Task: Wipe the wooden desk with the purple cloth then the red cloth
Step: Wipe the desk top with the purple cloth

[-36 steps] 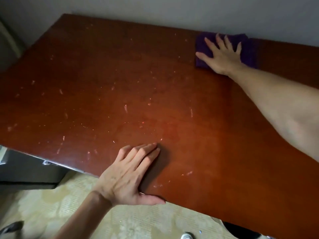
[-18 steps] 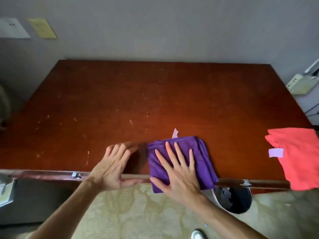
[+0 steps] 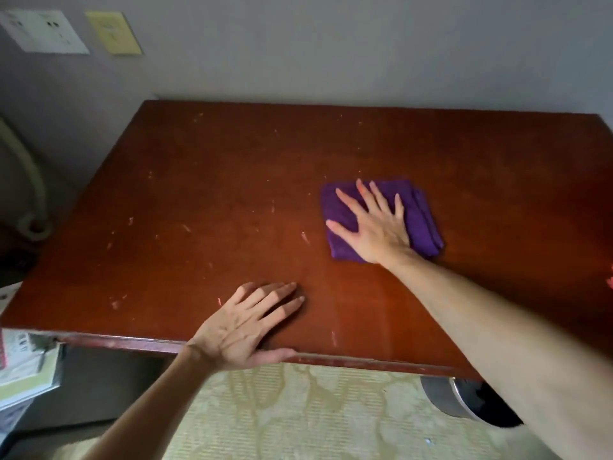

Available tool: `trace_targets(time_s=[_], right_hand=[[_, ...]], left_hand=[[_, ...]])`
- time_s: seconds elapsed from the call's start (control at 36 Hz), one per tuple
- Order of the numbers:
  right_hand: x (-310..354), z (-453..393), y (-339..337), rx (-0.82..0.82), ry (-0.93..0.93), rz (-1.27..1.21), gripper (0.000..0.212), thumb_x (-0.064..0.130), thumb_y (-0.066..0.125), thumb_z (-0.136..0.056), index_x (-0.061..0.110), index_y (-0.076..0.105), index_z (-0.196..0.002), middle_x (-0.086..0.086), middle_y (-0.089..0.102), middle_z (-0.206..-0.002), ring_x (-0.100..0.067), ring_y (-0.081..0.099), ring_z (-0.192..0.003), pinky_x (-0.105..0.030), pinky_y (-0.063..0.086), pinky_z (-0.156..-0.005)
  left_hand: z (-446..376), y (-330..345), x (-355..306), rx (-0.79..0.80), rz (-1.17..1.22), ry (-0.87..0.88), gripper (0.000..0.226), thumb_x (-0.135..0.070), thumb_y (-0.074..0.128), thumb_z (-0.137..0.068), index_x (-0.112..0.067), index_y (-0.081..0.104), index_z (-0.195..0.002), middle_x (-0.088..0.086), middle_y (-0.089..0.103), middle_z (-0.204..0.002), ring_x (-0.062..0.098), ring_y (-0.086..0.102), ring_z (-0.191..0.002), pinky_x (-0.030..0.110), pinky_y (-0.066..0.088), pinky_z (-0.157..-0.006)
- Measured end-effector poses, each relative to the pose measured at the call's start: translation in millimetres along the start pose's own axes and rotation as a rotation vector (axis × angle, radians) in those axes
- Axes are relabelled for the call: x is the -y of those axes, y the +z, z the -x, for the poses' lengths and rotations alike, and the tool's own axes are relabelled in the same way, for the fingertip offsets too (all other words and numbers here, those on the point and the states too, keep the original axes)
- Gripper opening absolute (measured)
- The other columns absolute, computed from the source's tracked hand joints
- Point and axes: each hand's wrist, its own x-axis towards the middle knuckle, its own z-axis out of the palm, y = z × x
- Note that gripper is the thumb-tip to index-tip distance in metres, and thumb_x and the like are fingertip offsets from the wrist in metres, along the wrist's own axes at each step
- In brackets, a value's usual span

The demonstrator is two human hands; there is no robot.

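Observation:
The wooden desk fills the middle of the view, its reddish top speckled with pale scuffs. A folded purple cloth lies flat on it, right of centre. My right hand presses down on the cloth with fingers spread. My left hand rests flat on the bare desk at the front edge, thumb hooked over the rim, holding nothing. Only a sliver of the red cloth shows at the right frame edge.
A grey wall stands right behind the desk, with a white plate and a yellow note at upper left. A metal bin sits under the desk's front right. Papers lie at the lower left. Patterned carpet lies below.
My right hand has pushed the purple cloth from the desk's front edge out toward the middle. The view shifted left, so the red cloth is almost out of frame. My left hand stays near the front edge.

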Motion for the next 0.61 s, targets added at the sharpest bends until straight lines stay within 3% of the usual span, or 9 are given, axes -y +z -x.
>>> trace_targets(time_s=[0.33,0.42,0.61], right_hand=[[-13.0,-205.4,-16.5,0.042,0.049,-0.056,0.083,0.088,0.022,-0.087,0.048,0.013,-0.159,0.002,0.004,-0.172,-0.021,-0.002,-0.158,-0.062,-0.003,-0.123],[-13.1,-215.9,-14.8,0.046,0.046,-0.043,0.084,0.088,0.02,-0.088,0.046,0.012,-0.16,0.001,0.004,-0.172,-0.023,-0.002,-0.158,-0.063,-0.003,-0.122],[-5.4,-181.7,-6.6,0.071,-0.005,0.008,0.076,0.08,0.017,-0.094,0.045,0.008,-0.161,0.001,0.001,-0.172,-0.024,-0.003,-0.158,-0.063,-0.004,-0.123]], left_hand=[[1.3,15.2,8.4,-0.061,0.03,0.03,0.079,-0.074,0.045,-0.089,-0.022,0.044,-0.149,0.009,0.045,-0.153,0.023,0.05,-0.133,0.047,0.035,-0.107],[0.4,17.7,11.6,-0.028,0.034,0.025,0.08,-0.074,0.044,-0.089,-0.023,0.041,-0.151,0.009,0.043,-0.154,0.024,0.05,-0.133,0.05,0.043,-0.104],[0.1,14.8,11.2,-0.01,0.03,0.017,0.078,-0.072,0.043,-0.091,-0.022,0.042,-0.15,0.01,0.045,-0.152,0.026,0.048,-0.127,0.051,0.041,-0.103]])
